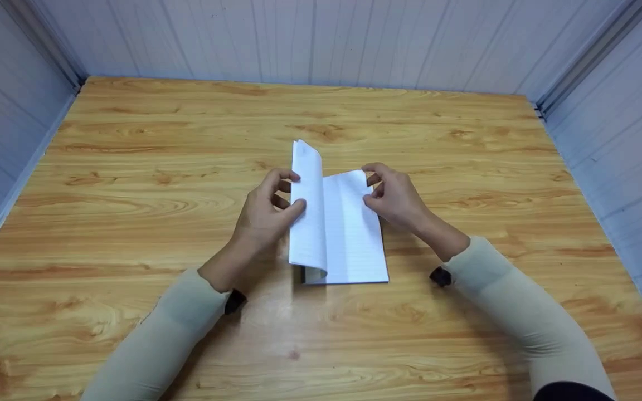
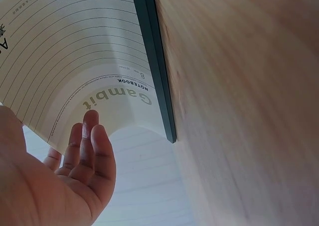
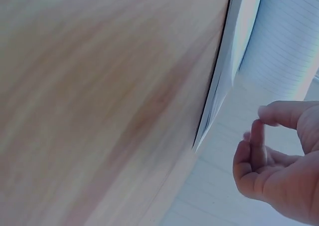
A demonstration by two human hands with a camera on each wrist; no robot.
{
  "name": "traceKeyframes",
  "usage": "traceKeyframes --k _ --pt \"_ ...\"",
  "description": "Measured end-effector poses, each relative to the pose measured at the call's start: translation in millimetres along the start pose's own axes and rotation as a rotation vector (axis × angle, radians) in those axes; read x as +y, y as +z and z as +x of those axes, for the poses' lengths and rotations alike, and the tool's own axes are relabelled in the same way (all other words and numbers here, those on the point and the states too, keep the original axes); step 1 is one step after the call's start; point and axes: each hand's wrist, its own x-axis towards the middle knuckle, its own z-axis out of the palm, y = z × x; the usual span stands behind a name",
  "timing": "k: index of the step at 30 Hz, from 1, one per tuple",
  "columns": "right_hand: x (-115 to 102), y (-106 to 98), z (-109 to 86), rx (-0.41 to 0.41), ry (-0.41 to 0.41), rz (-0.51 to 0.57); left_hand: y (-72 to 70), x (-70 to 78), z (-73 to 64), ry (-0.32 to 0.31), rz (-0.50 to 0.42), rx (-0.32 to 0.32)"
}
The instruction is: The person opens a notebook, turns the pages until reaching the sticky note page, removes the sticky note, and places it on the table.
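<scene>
A lined paper notebook [image 1: 364, 245] lies open, its right-hand page facing up. My left hand [image 1: 265, 214] grips the raised, bowed leaves [image 1: 308, 223] at their left edge, thumb on the near face and fingers behind. In the left wrist view, the back of these leaves shows a printed sheet [image 2: 75, 41] reading "Gambit NOTEBOOK", with a dark spine strip [image 2: 155, 66] beside it. At the upper right edge of the flat page, my right hand [image 1: 399, 197] has bent fingers, with thumb and forefinger spread along that edge. No paper shows between its fingertips [image 3: 262, 111] in the right wrist view.
The notebook lies on a wood-grain table [image 1: 159, 139]. Pale panel walls [image 1: 298, 39] rise at the back and on both sides. Dark wrist cameras [image 1: 235, 301] sit at both cuffs, low over the tabletop.
</scene>
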Motion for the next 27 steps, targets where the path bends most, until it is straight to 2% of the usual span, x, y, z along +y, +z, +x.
traceKeyframes --k 3,6,9,13,17,21,24,27 --pt "0.1 1.2 -0.8 -0.023 -0.016 0.032 1.0 -0.7 0.3 -0.005 -0.016 0.01" --pt "-1.5 2.0 -1.6 -0.06 0.012 0.042 2.8 -8.6 3.3 0.001 -0.016 0.019" --pt "-3.3 1.3 -2.9 -0.084 0.039 0.035 2.2 -9.4 3.3 0.016 -0.007 0.016" --pt "-6.0 -1.0 -5.6 -0.096 0.002 0.039 2.7 -9.8 3.7 0.018 -0.007 0.009" --pt "-12.5 -1.8 -9.7 -0.142 -0.038 0.144 2.8 -9.3 3.6 0.01 -0.025 -0.004" --pt "-31.0 -2.3 -16.3 -0.209 -0.091 0.252 1.0 -4.7 1.3 0.002 -0.039 -0.014" --pt "-51.0 -4.0 -22.6 -0.213 -0.154 0.229 -2.3 5.5 -3.3 0.006 -0.035 -0.018" --pt "-66.5 -5.0 -27.7 -0.194 -0.195 0.16 -5.5 16.0 -7.6 0.019 -0.035 -0.019"
